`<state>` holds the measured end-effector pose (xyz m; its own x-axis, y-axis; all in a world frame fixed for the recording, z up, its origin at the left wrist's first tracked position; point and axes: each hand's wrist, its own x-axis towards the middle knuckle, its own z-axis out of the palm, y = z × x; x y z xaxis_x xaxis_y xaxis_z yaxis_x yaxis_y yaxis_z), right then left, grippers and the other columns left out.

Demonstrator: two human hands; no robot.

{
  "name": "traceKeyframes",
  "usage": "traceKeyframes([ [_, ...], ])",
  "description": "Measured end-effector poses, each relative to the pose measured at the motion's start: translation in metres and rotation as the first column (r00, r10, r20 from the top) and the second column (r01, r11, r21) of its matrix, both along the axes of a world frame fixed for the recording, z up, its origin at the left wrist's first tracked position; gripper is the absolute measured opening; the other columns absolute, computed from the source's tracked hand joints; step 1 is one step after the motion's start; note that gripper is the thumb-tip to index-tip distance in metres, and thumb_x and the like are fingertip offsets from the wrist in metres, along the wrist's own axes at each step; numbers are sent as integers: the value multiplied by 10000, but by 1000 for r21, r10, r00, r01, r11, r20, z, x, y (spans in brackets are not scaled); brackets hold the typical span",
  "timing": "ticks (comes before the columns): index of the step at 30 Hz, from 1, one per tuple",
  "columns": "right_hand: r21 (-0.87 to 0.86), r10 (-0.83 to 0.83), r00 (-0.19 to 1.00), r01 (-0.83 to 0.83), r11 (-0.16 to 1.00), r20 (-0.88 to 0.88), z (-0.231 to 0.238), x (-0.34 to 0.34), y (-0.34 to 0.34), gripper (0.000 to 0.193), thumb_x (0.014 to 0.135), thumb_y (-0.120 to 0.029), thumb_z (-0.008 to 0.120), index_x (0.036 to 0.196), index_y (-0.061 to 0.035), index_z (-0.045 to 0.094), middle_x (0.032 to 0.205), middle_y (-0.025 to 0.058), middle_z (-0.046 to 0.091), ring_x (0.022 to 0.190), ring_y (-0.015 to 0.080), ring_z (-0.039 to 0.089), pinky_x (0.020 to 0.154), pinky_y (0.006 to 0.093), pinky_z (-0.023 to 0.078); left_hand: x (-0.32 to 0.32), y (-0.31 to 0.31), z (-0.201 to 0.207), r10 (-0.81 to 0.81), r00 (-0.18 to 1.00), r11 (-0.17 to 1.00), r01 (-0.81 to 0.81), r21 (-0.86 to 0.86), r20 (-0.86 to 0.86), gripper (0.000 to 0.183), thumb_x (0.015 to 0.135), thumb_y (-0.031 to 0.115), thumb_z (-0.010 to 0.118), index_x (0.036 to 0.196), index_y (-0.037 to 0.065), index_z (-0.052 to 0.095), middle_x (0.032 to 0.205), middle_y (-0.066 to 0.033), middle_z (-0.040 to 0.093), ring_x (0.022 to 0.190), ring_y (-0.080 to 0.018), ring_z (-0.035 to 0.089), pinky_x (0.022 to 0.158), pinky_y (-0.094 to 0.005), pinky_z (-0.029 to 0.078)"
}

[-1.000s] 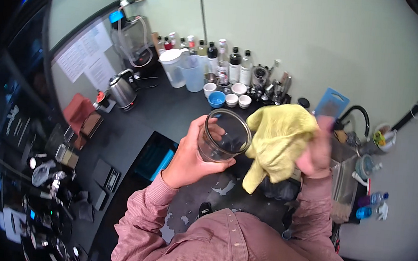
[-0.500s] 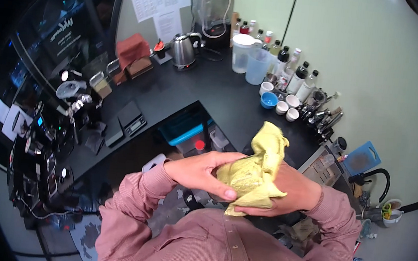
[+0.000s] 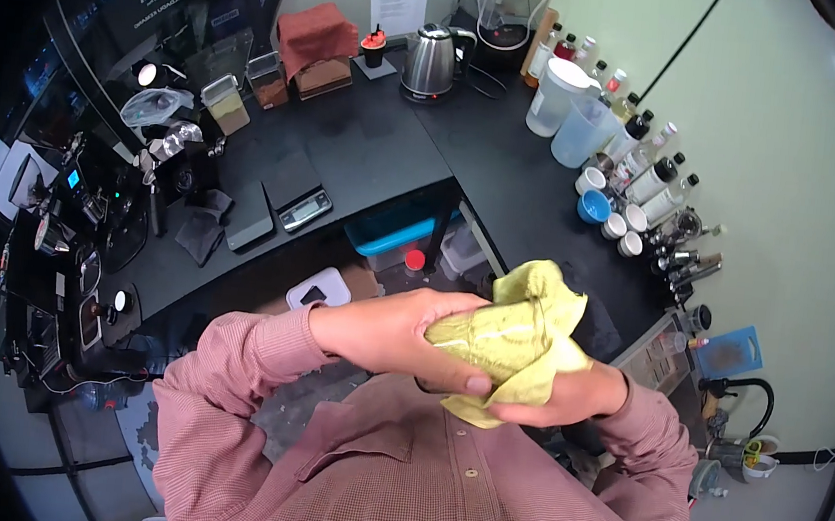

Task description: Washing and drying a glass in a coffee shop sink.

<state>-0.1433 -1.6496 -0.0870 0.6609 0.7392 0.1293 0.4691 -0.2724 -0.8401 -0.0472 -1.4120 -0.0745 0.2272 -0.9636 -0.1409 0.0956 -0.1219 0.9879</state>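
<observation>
A yellow-green cloth (image 3: 521, 331) is bunched around a glass that is almost fully hidden inside it, close to my chest. My left hand (image 3: 401, 331) wraps over the near side of the bundle, thumb across the top. My right hand (image 3: 570, 396) cups the bundle from below and behind, fingers pressed into the cloth. Both arms wear pink-red checked sleeves.
A dark L-shaped counter (image 3: 508, 159) carries a steel kettle (image 3: 429, 59), clear jugs (image 3: 565, 109), a row of bottles (image 3: 647, 172), small cups (image 3: 608, 214) and a blender (image 3: 507, 8). A scale (image 3: 304, 209) and espresso gear (image 3: 160, 170) stand left. A blue bin (image 3: 390, 233) sits underneath.
The bare glass held up in my left hand a second ago is now wrapped in the cloth, both hands closed around it. The view has swung left and downward along the counter.
</observation>
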Motion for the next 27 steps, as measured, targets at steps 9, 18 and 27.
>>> traceKeyframes([
  [9,5,108,980,-109,994,-169,-21,67,44,585,899,-194,716,1412,-3,508,1356,156,597,1278,309,564,1098,432,427,35,65,-7,118,853,990,-142,7,508,863,808,372,852,1425,-60,430,1162,-280,664,1056,-411,680,916,-417,536],
  [18,428,-734,653,726,538,-185,-35,114,122,237,987,-139,685,1152,29,655,1010,70,717,894,128,669,785,273,535,38,68,-48,492,37,750,-525,-402,870,861,743,165,817,1481,-24,416,1273,-206,556,1055,-348,593,947,-391,512],
  [27,771,-415,873,444,457,-257,-44,93,120,727,896,-158,772,1476,36,379,1397,159,530,1285,258,542,1099,399,434,27,5,-78,930,349,310,-582,-752,113,1042,790,174,878,1564,-14,207,1462,-223,481,1301,-300,553,1087,-404,449],
])
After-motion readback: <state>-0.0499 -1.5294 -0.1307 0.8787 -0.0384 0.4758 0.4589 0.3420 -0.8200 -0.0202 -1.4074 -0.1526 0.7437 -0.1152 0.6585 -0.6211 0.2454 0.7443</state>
